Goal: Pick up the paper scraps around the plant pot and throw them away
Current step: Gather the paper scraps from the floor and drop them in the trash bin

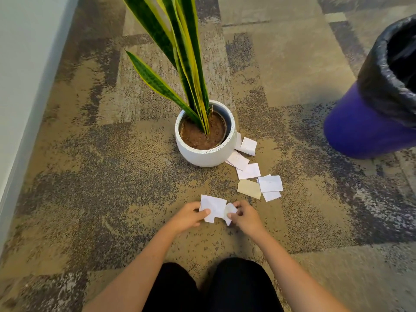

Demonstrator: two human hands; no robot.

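A white round plant pot (206, 154) with a tall green-and-yellow plant stands on the carpet. Several white paper scraps (270, 183) and one beige scrap (249, 188) lie in a trail from the pot's right side toward me. My left hand (188, 217) pinches a small stack of white scraps (213, 207) just above the floor. My right hand (245, 218) grips a smaller white scrap (230, 211) right beside that stack. A purple bin (364, 129) lined with a black bag stands at the right.
A pale wall (27, 75) runs along the left edge. My knees in black trousers (211, 287) are at the bottom centre. Brown and grey patterned carpet (112, 188) covers the floor.
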